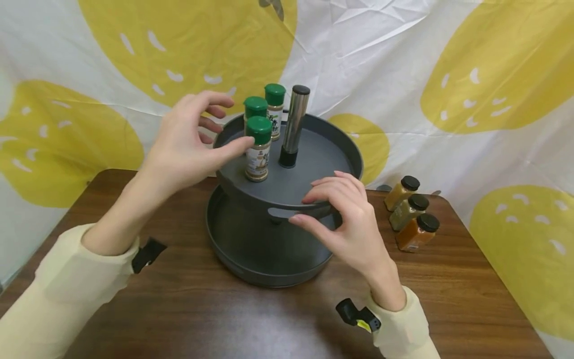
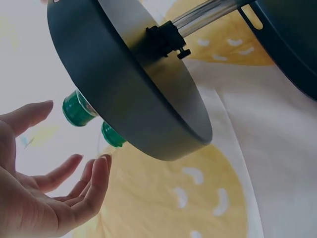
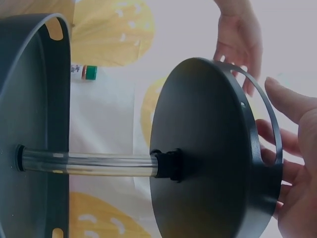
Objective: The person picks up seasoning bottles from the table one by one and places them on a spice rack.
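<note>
Three spice bottles with green caps stand on the left part of the upper tray [image 1: 320, 149] of a dark two-tier rack: one in front [image 1: 257, 162], one behind it [image 1: 255, 104], one farther back [image 1: 275, 99]. My left hand [image 1: 184, 142] hovers beside them, fingers spread and loosely bent. In the head view its thumb tip overlaps the front bottle; the left wrist view has the hand apart from the green caps [image 2: 78, 109]. My right hand [image 1: 352, 219] is at the tray's front handle slot, fingers over the rim, thumb below. The right wrist view has that thumb [image 3: 287, 99] off the rim.
A metal post [image 1: 296, 119] rises from the upper tray. The lower tray [image 1: 269, 276] rests on the wooden table [image 1: 188, 309]. Right of it stand three black-capped spice jars [image 1: 414, 237]. Another green-capped bottle [image 3: 84, 72] shows past the lower tray's rim. A patterned cloth [image 1: 358, 45] hangs behind.
</note>
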`<control>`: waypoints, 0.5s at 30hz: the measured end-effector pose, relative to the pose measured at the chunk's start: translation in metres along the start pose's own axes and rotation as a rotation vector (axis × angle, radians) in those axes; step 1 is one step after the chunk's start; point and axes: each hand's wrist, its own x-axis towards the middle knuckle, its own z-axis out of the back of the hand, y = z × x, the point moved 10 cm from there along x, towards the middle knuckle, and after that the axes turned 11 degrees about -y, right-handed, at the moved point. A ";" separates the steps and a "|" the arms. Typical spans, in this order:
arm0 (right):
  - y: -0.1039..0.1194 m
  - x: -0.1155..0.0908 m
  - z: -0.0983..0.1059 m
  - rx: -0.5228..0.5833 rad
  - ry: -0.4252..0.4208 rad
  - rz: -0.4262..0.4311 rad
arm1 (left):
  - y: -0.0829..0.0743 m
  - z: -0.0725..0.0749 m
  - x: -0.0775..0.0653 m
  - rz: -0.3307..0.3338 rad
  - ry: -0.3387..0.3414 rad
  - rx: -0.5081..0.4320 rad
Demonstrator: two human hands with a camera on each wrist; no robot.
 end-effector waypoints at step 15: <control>-0.008 0.002 0.006 0.044 0.037 0.036 | 0.049 0.026 -0.001 0.086 -0.096 0.068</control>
